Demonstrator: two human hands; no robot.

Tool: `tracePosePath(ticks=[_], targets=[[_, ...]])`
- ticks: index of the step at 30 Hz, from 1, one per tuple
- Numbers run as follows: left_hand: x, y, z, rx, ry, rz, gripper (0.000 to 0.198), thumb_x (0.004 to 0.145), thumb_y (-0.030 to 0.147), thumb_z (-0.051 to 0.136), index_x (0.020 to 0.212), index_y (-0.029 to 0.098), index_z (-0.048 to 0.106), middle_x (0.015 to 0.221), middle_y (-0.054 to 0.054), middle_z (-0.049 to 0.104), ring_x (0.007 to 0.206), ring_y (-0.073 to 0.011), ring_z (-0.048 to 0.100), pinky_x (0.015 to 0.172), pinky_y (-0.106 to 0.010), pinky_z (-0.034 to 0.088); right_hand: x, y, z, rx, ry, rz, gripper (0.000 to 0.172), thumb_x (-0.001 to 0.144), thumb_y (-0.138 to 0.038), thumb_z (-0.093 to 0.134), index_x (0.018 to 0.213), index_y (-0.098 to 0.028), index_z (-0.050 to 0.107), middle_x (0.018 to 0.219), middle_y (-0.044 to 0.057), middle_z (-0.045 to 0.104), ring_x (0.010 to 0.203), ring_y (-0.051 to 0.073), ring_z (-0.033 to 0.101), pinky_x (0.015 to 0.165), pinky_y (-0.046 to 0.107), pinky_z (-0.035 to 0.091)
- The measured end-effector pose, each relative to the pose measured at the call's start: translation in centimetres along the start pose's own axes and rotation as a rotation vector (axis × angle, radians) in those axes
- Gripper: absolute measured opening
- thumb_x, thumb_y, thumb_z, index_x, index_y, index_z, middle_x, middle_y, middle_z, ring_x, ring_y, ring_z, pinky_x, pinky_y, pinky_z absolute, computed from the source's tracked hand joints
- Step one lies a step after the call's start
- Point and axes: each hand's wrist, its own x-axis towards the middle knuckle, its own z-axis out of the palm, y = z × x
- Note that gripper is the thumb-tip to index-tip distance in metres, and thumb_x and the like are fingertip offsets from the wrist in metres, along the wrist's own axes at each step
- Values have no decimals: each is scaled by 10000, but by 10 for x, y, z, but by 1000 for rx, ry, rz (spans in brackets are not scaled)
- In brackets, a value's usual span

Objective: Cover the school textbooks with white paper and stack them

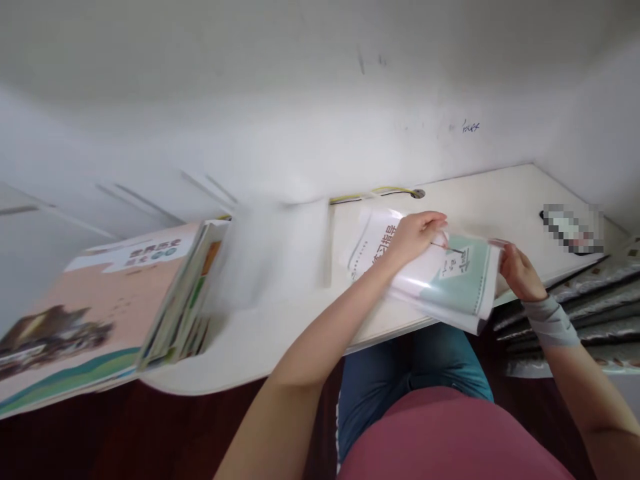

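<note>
A book point(455, 277) with a white and green cover lies near the front edge of the desk, tilted, in a shiny clear plastic book cover point(400, 293). My right hand point(520, 272), a grey band around its wrist, is closed on the right edge of the plastic cover. Across the top of the book reaches my left hand point(420, 235), its fingers bent and pressed together. A thin line shows just below its fingertips, but what they hold is too small to make out. Red printed characters show on the white part of the book, beside my left wrist.
A thick stack of books point(100, 307) stands at the left, a pink history book on top. Blurred white sheets point(280, 253) are beside it. A phone-like object point(573, 228), partly pixelated, lies at the right. A yellow cable point(385, 189) runs along the wall.
</note>
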Motion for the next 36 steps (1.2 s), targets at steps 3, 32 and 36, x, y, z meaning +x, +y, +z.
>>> tracePosePath(ticks=[3, 32, 36], targets=[[29, -37, 26, 218, -124, -47, 320, 921, 285, 436, 1114, 156, 655, 1110, -61, 706, 1005, -163, 653, 927, -294, 472, -11, 16, -6, 215, 113, 123, 526, 904, -626, 272, 1222, -262, 479, 1009, 96, 694, 967, 240, 672, 836, 466, 555], [-48, -96, 17, 879, -441, -156, 791, 847, 723, 186, 1507, 290, 139, 1586, -5, 49, 1435, -390, -9, 1091, -674, 69, 21, 37, 32, -875, 19, -81, 621, 880, -390, 417, 1402, -66, 328, 1322, 227, 520, 1241, 342, 468, 1015, 509, 367], [-37, -91, 19, 900, -293, -297, 775, 853, 705, 234, 1486, 258, 244, 1583, -60, 140, 1416, -440, 78, 1066, -673, 152, 86, 27, 45, -831, -152, -23, 618, 859, -299, 454, 1420, -81, 314, 1332, 201, 527, 1211, 313, 497, 1022, 447, 357]])
